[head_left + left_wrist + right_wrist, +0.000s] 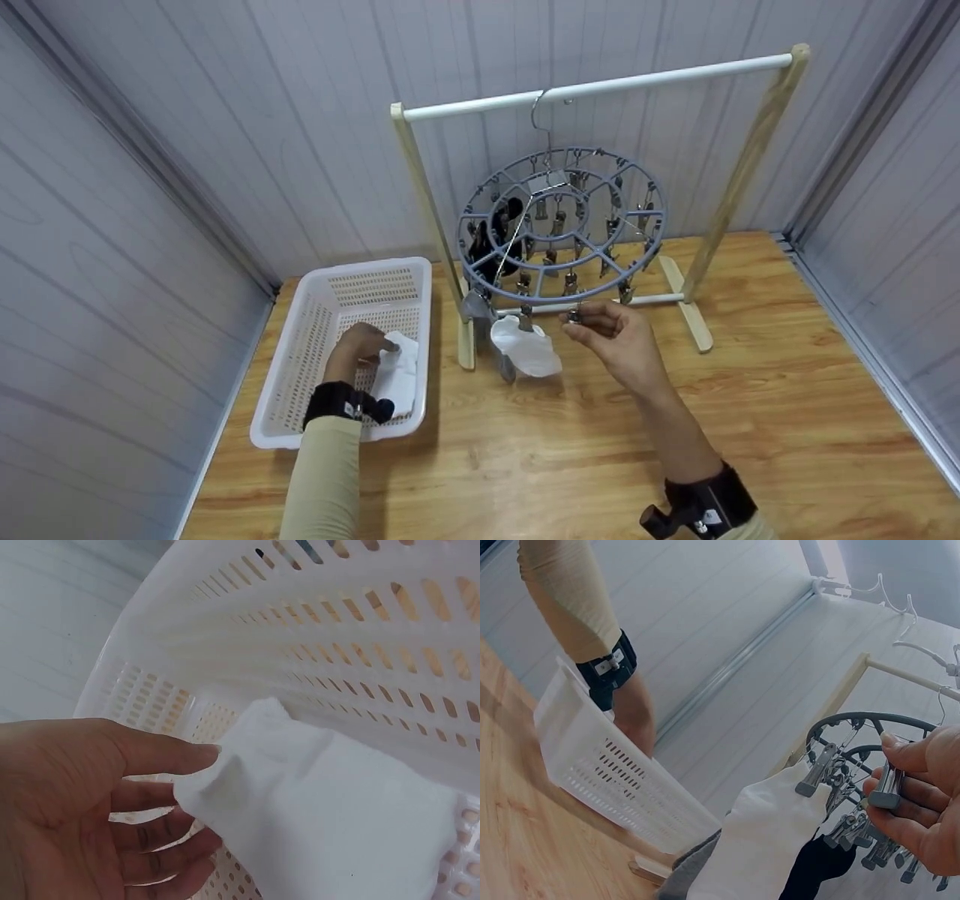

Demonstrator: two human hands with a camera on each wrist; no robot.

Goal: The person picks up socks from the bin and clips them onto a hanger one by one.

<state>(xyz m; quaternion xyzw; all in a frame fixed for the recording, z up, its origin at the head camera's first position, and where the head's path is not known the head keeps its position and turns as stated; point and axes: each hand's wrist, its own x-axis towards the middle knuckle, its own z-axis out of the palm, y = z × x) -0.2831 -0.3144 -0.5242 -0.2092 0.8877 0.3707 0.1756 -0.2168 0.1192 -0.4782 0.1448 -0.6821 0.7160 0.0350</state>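
Inside the white basket, my left hand (362, 345) pinches the edge of a white sock (322, 802) between thumb and index finger; the other fingers curl beneath, partly behind it. My right hand (619, 341) holds a metal clip (889, 784) with thumb and fingers at the front rim of a round grey clip hanger (555, 298). Just left of that hand, a white sock (529, 351) hangs from another clip. Grey socks (506, 364) hang beside it, and a black sock (487, 247) hangs on the hanger's left side.
The hanger hooks over the white bar (637, 81) of a wooden-legged rack (746, 172). The perforated basket (264, 405) stands left of the rack on the wood-grain table (540, 465). Panelled walls (322, 127) close in the back and sides. Several free clips dangle from the hanger.
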